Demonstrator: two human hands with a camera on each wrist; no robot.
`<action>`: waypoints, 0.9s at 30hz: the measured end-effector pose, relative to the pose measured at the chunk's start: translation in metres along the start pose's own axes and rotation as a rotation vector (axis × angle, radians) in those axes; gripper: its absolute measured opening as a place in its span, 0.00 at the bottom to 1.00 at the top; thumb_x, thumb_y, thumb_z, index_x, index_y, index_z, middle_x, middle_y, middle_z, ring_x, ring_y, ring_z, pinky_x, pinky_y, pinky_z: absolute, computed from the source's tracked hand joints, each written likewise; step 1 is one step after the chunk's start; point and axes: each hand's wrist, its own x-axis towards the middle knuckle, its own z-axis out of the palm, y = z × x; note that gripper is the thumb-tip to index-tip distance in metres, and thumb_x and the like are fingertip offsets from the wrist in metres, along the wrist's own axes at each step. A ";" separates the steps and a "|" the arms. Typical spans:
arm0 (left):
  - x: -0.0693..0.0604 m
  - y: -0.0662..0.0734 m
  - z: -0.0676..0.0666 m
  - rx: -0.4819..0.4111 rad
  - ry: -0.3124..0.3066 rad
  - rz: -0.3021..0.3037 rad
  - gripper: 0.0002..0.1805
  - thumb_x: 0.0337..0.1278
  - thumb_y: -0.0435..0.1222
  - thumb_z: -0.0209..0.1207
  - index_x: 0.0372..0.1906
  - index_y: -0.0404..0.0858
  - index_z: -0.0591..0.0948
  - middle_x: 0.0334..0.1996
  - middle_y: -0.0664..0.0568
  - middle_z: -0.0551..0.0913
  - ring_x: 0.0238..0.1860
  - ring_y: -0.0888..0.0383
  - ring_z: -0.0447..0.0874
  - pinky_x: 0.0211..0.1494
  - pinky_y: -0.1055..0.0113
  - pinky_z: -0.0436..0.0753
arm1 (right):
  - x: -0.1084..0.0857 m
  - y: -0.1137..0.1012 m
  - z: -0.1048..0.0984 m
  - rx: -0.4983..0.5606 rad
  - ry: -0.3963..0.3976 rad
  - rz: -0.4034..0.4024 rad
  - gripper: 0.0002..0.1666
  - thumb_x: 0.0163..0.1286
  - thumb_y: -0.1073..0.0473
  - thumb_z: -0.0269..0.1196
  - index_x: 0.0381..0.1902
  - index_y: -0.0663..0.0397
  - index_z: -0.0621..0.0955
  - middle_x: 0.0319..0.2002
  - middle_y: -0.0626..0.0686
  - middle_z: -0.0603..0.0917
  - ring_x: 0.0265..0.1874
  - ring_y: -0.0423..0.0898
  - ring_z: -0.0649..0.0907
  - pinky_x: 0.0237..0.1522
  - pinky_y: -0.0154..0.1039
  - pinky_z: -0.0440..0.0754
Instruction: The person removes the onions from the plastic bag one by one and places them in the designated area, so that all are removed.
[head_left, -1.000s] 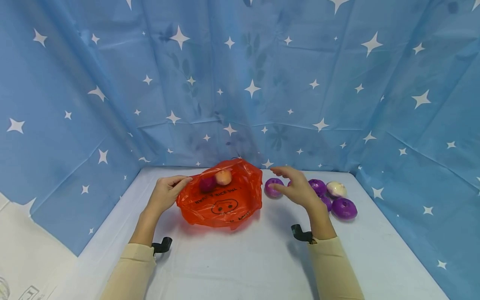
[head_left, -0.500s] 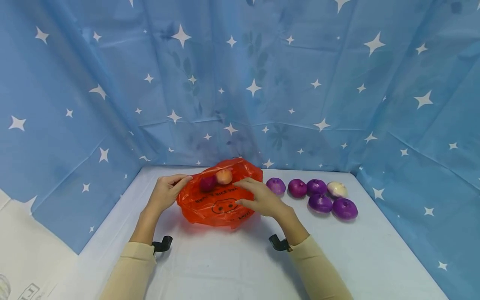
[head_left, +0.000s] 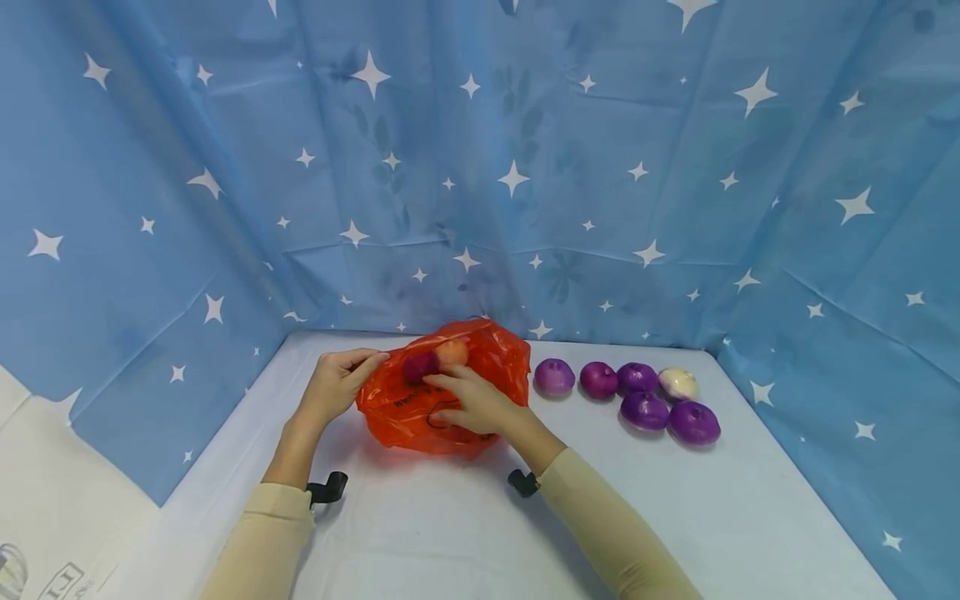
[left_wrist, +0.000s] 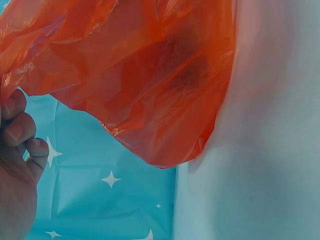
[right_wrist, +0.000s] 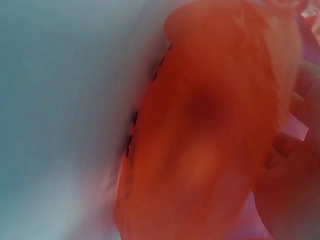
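A red plastic bag (head_left: pixel 397 429) with dark print lies with its mouth towards me. My left hand (head_left: pixel 337 387) pinches the left edge of its mouth between thumb and fingers; the left wrist view shows that hand (left_wrist: pixel 19 135) beside the hanging red film. Inside the bag are a dark purple onion (head_left: pixel 420 367) and a yellow-orange, peach-like fruit (head_left: pixel 452 352). My right hand (head_left: pixel 476 402) reaches into the mouth, fingers loosely bent and thumb apart, just below the fruit. Whether its fingertips touch anything is unclear. In the right wrist view, red film covers part of that hand (right_wrist: pixel 295 165).
Right of the bag several purple onions (head_left: pixel 645 411) stand in a group, with a whitish onion (head_left: pixel 678 383) among them. All rest on a white tablecloth (head_left: pixel 420 525). A blue curtain (head_left: pixel 480 208) with white stars closes off the back and sides.
My right hand has moved left from above the purple onions into the mouth of the bag. The left hand keeps its pinch on the bag's edge and has hardly moved.
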 end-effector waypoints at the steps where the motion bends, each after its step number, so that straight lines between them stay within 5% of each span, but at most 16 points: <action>1: 0.000 0.000 0.000 -0.003 -0.002 -0.002 0.11 0.72 0.43 0.64 0.48 0.43 0.92 0.38 0.50 0.93 0.30 0.62 0.86 0.36 0.71 0.85 | 0.003 0.000 0.001 -0.006 -0.008 0.004 0.41 0.71 0.44 0.69 0.78 0.42 0.70 0.77 0.59 0.67 0.77 0.55 0.66 0.74 0.58 0.70; 10: 0.000 -0.004 -0.001 0.024 0.000 -0.008 0.12 0.73 0.46 0.63 0.48 0.46 0.92 0.34 0.54 0.91 0.25 0.58 0.80 0.28 0.68 0.79 | 0.027 0.007 0.011 -0.083 -0.062 0.057 0.43 0.70 0.40 0.69 0.80 0.38 0.68 0.79 0.60 0.63 0.79 0.60 0.61 0.77 0.63 0.62; 19: 0.001 -0.005 -0.002 0.007 -0.006 -0.006 0.12 0.73 0.45 0.63 0.48 0.46 0.92 0.35 0.53 0.91 0.27 0.58 0.81 0.30 0.68 0.82 | 0.042 0.005 0.014 -0.113 -0.088 0.118 0.45 0.69 0.35 0.67 0.80 0.30 0.66 0.82 0.58 0.54 0.82 0.65 0.49 0.76 0.70 0.56; 27: 0.001 -0.003 -0.001 0.001 0.003 -0.007 0.11 0.73 0.44 0.63 0.47 0.46 0.92 0.33 0.53 0.91 0.25 0.58 0.80 0.28 0.69 0.81 | 0.050 0.003 0.015 -0.099 -0.123 0.174 0.45 0.68 0.33 0.67 0.79 0.26 0.66 0.81 0.58 0.54 0.82 0.63 0.48 0.77 0.70 0.50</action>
